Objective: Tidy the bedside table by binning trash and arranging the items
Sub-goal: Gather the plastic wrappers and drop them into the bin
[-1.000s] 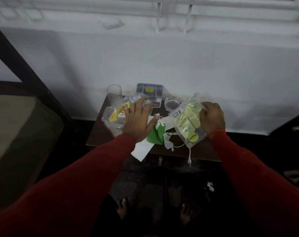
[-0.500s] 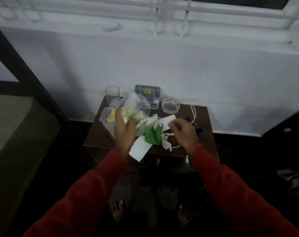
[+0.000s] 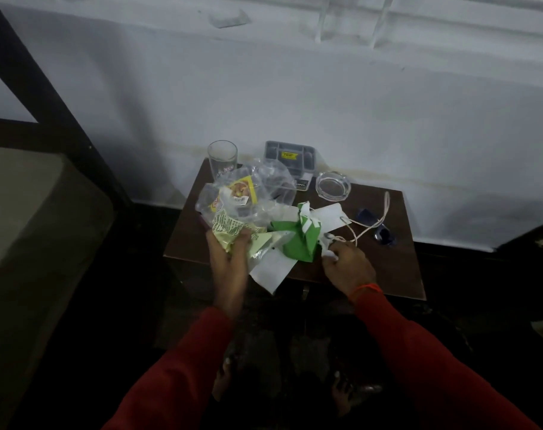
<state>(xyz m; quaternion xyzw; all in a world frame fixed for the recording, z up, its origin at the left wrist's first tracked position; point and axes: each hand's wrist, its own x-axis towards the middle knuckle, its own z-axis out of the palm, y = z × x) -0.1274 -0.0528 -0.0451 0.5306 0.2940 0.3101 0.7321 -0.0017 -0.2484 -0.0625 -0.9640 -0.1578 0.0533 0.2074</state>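
On the small brown bedside table [image 3: 397, 268] lies a heap of trash. My left hand [image 3: 228, 265] grips a bunch of clear and yellow-green plastic wrappers [image 3: 233, 209] over the table's front left. My right hand [image 3: 346, 263] pinches a crumpled white scrap [image 3: 329, 246] beside a green paper piece [image 3: 298, 240]. A white sheet [image 3: 271, 270] hangs over the front edge below them.
At the back stand a drinking glass [image 3: 222, 156], a grey plastic box [image 3: 290, 158] and a glass ashtray [image 3: 332, 185]. A white cable [image 3: 371, 223] and a dark blue object [image 3: 378, 231] lie on the right. A bed [image 3: 31, 228] is to the left, my bare feet below.
The yellow-green wrapper went from my right hand into my left, which now holds it bunched with the clear wrappers. My right hand came down onto the white scrap by the green paper.
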